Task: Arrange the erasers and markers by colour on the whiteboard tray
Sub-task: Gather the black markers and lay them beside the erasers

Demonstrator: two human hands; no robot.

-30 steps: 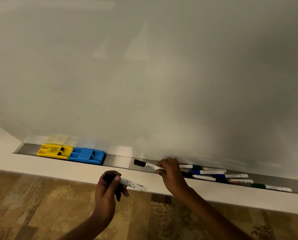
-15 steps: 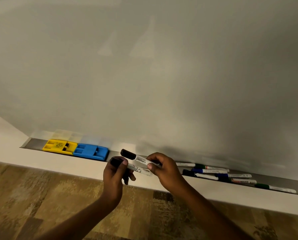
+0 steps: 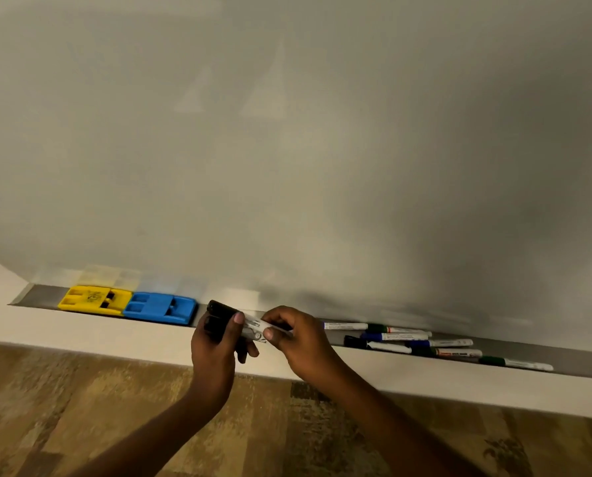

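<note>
Seen from my head, my left hand (image 3: 215, 352) is curled round the cap of a black-capped white plastic marker (image 3: 215, 324), and my right hand (image 3: 301, 342) pinches the barrel of a second black-capped white marker (image 3: 223, 308) lying against it. Both sit over the grey metal tray (image 3: 563, 356) front lip, in the gap between the blue plastic eraser (image 3: 160, 308) and the loose markers (image 3: 408, 337)

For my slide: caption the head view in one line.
Left hand and right hand each hold a black-capped marker beside the blue eraser on the whiteboard tray.

Left hand (image 3: 215, 351) and right hand (image 3: 306, 347) bare, forearms (image 3: 170, 430) bare too.
</note>
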